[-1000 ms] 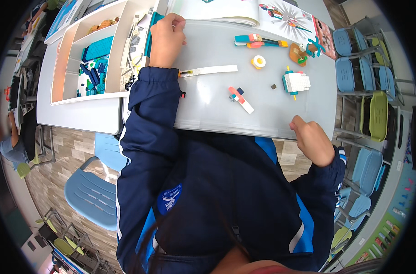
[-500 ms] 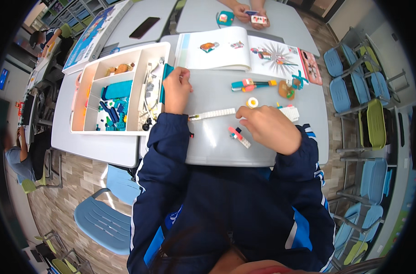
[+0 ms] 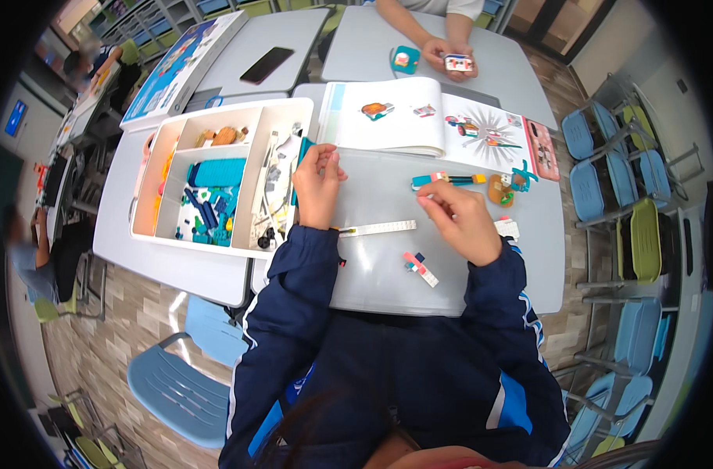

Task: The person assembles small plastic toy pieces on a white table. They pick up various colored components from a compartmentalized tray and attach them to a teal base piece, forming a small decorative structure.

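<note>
My left hand (image 3: pixel 317 186) is held over the table by the right wall of the white sorting tray (image 3: pixel 302 117). Its fingers are curled together; anything in them is too small to make out. My right hand (image 3: pixel 460 223) has thumb and fingertips drawn into a pinch just below a teal, pink and yellow brick-built stick (image 3: pixel 449 180); what it holds, if anything, does not show. Between the hands lies a long white studded beam (image 3: pixel 381 227). Closer to me rests a small pink and white brick piece (image 3: pixel 421 269). A white brick part (image 3: pixel 507 227) shows partly behind my right wrist.
Beyond my hands lies an open picture booklet (image 3: pixel 384 117), with a pink phone-like object (image 3: pixel 542 150) at its right end. A brown and teal build (image 3: pixel 500 190) stands at right. A dark phone (image 3: pixel 267 65) and large box (image 3: pixel 180 66) lie far left. Across, another person's hands (image 3: pixel 449 61) hold a small item.
The view has shifted, so the table sits lower. My right hand has moved away from the pink and white piece, up toward the teal stick. The round yellow-and-white piece is out of sight.
</note>
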### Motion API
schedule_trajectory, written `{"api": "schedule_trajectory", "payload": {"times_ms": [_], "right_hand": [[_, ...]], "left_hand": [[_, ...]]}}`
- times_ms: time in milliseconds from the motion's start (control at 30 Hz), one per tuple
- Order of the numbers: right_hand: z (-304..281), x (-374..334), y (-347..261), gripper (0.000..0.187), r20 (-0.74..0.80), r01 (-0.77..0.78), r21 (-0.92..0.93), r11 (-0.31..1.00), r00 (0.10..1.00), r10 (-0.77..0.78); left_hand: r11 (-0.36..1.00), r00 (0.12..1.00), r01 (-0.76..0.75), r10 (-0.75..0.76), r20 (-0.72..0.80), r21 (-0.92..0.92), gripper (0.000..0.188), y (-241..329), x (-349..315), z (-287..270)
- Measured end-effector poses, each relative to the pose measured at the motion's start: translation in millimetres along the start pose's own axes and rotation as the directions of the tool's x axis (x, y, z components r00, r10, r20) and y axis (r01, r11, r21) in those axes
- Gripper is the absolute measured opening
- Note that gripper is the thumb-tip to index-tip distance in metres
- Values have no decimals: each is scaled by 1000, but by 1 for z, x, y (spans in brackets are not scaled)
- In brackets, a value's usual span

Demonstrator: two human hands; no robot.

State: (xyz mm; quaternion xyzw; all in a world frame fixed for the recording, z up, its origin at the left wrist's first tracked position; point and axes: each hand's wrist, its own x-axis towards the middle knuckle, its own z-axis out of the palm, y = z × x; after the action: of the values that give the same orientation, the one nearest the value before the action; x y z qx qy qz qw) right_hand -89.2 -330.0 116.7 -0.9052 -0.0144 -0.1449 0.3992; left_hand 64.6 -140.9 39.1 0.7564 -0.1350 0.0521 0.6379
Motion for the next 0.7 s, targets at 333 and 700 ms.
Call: {"api": "schedule_trajectory", "payload": {"times_ms": [333,700], "right_hand": [[-47,-35,-18,26,44,-120,-212,970,990,132],[-44,-37,-26,36,159,-84,-353,932,976,148]], "left_hand": [[939,952,-308,304,49,155,30,106,-48,-128],[806,994,-113,92,65,581,24,7,18,-259]]}}
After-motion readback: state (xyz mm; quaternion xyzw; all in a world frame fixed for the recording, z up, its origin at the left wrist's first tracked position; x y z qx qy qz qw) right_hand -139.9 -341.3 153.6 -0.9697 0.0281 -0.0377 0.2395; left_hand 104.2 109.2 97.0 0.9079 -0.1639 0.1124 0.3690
